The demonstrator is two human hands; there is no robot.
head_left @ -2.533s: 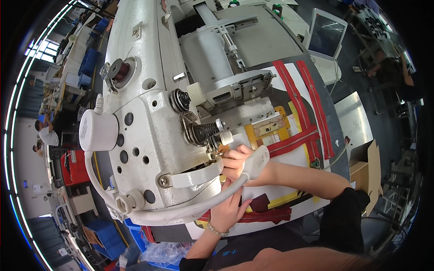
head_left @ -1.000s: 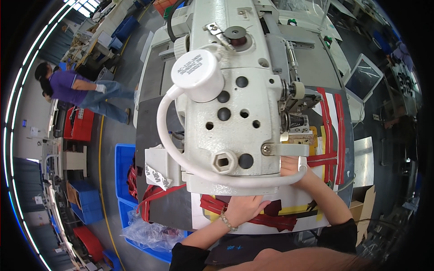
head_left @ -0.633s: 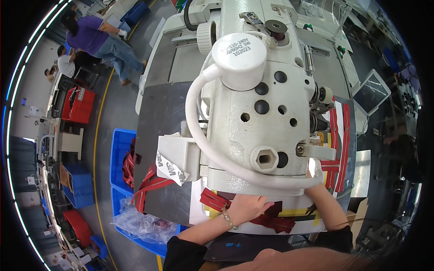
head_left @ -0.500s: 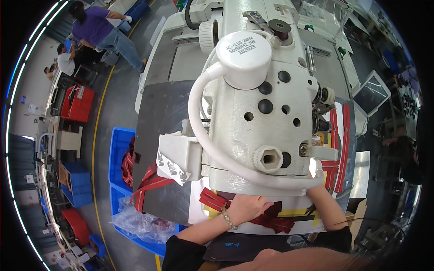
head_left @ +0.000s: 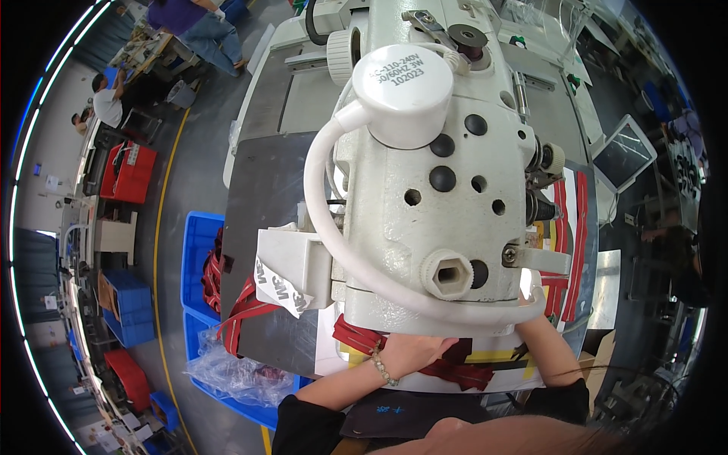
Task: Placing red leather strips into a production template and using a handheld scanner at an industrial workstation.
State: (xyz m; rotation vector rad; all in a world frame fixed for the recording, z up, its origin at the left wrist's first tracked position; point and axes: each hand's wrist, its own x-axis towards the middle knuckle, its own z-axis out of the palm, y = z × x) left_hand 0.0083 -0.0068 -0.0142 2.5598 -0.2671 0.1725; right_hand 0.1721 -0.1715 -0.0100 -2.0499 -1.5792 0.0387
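A large white sewing machine head [head_left: 432, 227] fills the middle of the head view, above my hands. My left hand [head_left: 413, 353] lies under its front end, on or just beside a dark red zipper strip [head_left: 462, 373]; the thumb shows in part and the fingers are hidden. Another end of red zipper [head_left: 355, 334] sticks out to the left of that wrist. Beneath is a white sheet with yellow tape [head_left: 493, 355]. My right hand [head_left: 531, 318] shows only near the wrist; its fingers are behind the machine head, so their grip cannot be seen.
Long red zippers [head_left: 578, 243] lie at the machine's right, and more red zipper [head_left: 241, 311] hangs over the table's left edge. Blue bins [head_left: 189, 292] stand below it, one with clear plastic wrap [head_left: 239, 371]. A tablet-like screen [head_left: 623, 161] is far right. People [head_left: 201, 30] are at upper left.
My view has shifted slightly, so the machine head looks a little lower and larger. My left thumb shows less beneath it. The person in purple has moved towards the upper edge.
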